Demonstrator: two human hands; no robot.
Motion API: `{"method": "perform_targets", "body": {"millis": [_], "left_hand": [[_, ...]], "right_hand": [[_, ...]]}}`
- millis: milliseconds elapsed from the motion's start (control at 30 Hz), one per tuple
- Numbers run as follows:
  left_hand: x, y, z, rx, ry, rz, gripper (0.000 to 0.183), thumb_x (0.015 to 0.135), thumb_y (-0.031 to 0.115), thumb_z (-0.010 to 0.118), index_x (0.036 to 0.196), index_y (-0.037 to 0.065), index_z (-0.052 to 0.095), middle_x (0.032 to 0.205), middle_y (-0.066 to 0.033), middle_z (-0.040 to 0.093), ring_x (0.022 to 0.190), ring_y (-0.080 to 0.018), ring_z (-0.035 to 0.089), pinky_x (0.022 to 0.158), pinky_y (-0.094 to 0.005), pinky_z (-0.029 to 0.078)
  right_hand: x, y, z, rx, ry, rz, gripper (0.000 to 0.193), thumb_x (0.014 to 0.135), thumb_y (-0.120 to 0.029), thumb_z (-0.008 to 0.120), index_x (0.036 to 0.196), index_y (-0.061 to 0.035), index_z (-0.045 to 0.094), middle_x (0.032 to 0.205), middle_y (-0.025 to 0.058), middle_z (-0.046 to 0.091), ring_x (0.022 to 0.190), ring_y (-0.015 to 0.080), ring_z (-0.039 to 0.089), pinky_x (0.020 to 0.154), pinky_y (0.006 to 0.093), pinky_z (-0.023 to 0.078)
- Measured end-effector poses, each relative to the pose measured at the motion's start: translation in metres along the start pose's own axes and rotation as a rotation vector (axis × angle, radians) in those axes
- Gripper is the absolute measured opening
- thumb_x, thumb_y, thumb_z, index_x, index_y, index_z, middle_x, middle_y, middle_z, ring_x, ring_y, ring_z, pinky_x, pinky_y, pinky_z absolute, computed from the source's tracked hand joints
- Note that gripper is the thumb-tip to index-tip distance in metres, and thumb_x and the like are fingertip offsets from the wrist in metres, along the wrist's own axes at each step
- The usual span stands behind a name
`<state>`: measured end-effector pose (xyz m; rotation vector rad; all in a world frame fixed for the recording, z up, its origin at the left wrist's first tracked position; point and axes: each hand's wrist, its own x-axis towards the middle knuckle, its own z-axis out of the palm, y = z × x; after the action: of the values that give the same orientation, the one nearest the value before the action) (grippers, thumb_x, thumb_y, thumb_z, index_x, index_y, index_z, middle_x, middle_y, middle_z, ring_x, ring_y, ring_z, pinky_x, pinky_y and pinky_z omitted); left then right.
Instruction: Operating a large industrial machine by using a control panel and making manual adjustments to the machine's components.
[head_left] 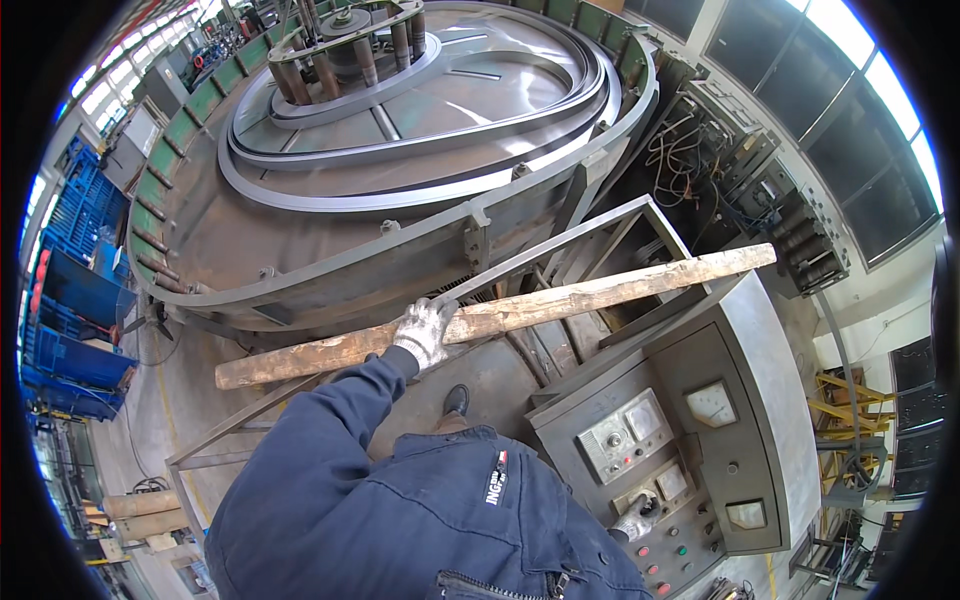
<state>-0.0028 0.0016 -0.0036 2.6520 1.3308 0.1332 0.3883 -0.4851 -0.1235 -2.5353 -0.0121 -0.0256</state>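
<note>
My left hand (424,330), in a pale grey-stained work glove, is closed over the middle of a long, rough wooden beam (600,291). The beam lies slantwise across a grey metal railing (560,241), whose top bar meets it beside my fingers. Down at the right, my gloved right hand (634,521) is at a grey control console (640,400), its fingers closed around a dark knob (651,507). Gauges, red and green buttons and a dial module (625,436) surround that hand. Part of the right hand is hidden by my jacket and sleeve.
Beyond the railing stands a large round machine table (200,240) with a raised rim, bearing grey steel rings (300,203). Cables and machine parts (690,150) stand behind the console. Blue racks (75,290) are at the left. My shoe (456,401) is on the metal platform.
</note>
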Motion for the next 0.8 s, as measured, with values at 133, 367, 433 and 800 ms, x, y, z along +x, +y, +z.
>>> {"method": "perform_targets", "body": {"millis": [133,367,433,800], "left_hand": [[0.001,-0.002,0.005,0.012,-0.015,-0.012,0.093,0.074,0.053,0.085,0.147,0.006,0.053,0.15,-0.0152,0.051,0.128,-0.038,0.052,0.111,-0.0502,0.044],[0.001,-0.004,0.007,0.032,-0.019,-0.005,0.093,0.073,0.053,0.086,0.146,0.006,0.053,0.15,-0.015,0.051,0.128,-0.038,0.053,0.11,-0.05,0.045],[0.001,-0.002,0.005,0.022,-0.018,-0.007,0.092,0.073,0.052,0.086,0.146,0.005,0.053,0.15,-0.0148,0.051,0.127,-0.0379,0.053,0.11,-0.0499,0.045],[0.0,0.001,0.0,0.003,-0.003,-0.011,0.09,0.075,0.051,0.084,0.147,0.006,0.053,0.145,-0.015,0.053,0.124,-0.0382,0.053,0.108,-0.0504,0.045]], "right_hand": [[0.0,0.003,0.002,0.023,0.009,-0.004,0.041,0.097,-0.029,0.076,0.127,-0.0025,0.069,0.124,0.018,0.073,0.113,0.0307,0.07,0.099,0.0406,0.054],[0.001,0.006,0.004,-0.022,0.022,-0.013,0.042,0.097,-0.033,0.075,0.127,-0.0042,0.07,0.122,0.0166,0.074,0.111,0.0303,0.071,0.096,0.0405,0.055],[0.001,0.009,0.004,-0.015,0.025,-0.011,0.042,0.097,-0.034,0.075,0.126,-0.0048,0.07,0.122,0.0161,0.074,0.111,0.0303,0.071,0.095,0.0406,0.055],[0.001,0.009,0.005,-0.019,0.041,-0.011,0.042,0.096,-0.035,0.075,0.126,-0.005,0.071,0.121,0.016,0.075,0.11,0.0301,0.071,0.096,0.0403,0.055]]}}
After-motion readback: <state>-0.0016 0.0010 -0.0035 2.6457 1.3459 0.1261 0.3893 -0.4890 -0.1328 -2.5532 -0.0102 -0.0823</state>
